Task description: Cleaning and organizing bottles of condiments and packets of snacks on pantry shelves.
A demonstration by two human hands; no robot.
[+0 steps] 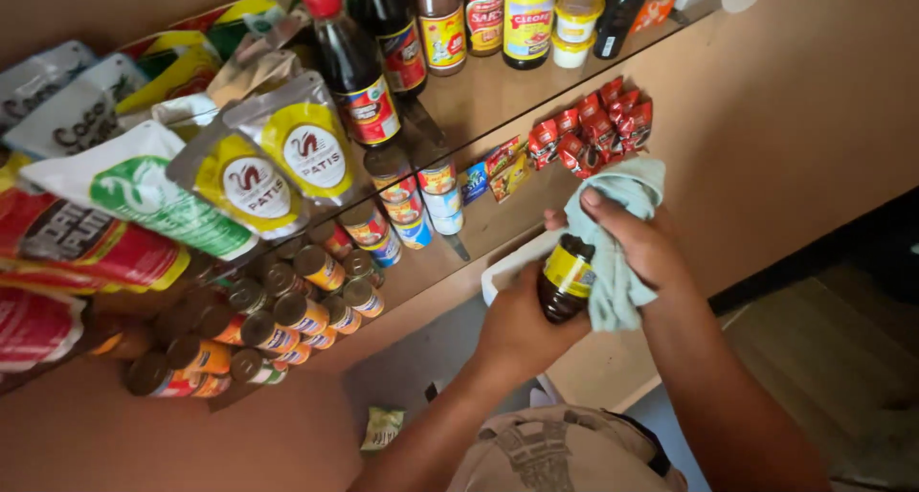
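Bottle [566,279], dark with a yellow label, sits in front of the shelves [498,85], gripped from below by the left hand [522,329]. Right hand [639,243] is clamped over a pale green cloth [617,262] pressed against the bottle's side. Cans [287,315] are stacked on the lower shelf, sauce bottles [440,23] and pouches [278,167] higher up, red sachets [598,123] hanging nearby.

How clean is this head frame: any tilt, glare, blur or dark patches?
Head view: strongly tilted, shelves run diagonally; hands sharp, left hand gripping the dark bottle, right hand pressing the cloth; mild glare on the pouches; lower right floor dim.
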